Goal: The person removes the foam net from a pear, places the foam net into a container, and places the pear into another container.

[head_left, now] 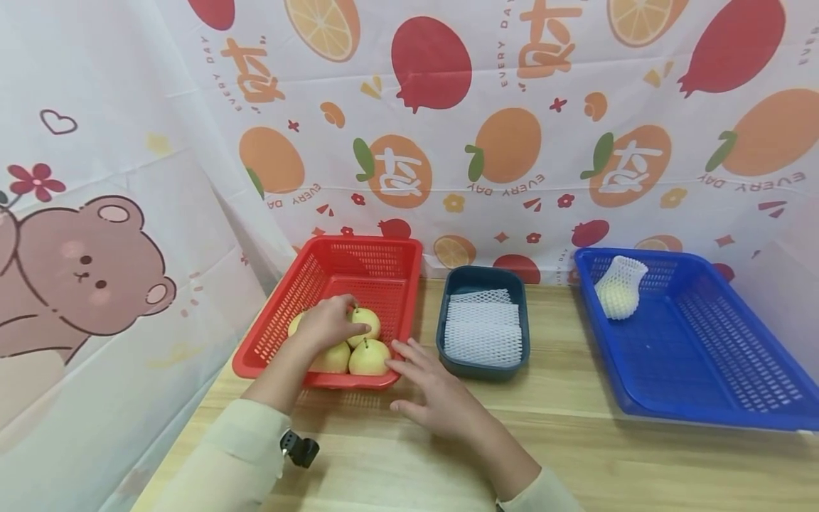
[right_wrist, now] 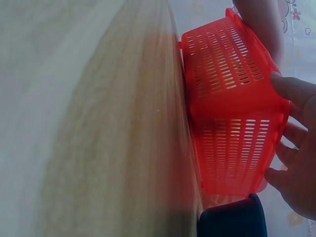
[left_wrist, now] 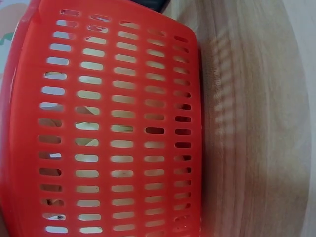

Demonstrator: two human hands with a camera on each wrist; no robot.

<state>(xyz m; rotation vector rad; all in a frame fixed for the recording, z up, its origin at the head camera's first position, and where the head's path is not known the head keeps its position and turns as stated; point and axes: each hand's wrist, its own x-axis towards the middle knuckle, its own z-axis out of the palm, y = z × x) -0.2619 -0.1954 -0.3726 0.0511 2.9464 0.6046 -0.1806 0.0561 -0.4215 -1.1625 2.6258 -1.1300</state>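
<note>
Several yellow pears sit at the near end of a red basket (head_left: 413,284). My left hand (head_left: 326,323) reaches into it and grips a pear (head_left: 367,321), its thumb across the front and its index finger near the top. Just in front lies another pear (head_left: 369,358). My right hand (head_left: 441,398) holds its fingers spread at the basket's near right corner; the fingertips touch or nearly touch the rim. In the left wrist view the basket wall (left_wrist: 123,133) hides the left hand. The right wrist view shows the right hand (right_wrist: 298,148) beside the rim.
A dark green tray (head_left: 483,371) holding white foam net sleeves (head_left: 483,334) stands right of the red basket. Farther right, a blue basket (head_left: 678,355) contains a pear in a foam net (head_left: 618,291). A printed cloth (head_left: 441,163) hangs behind the wooden table (head_left: 365,455).
</note>
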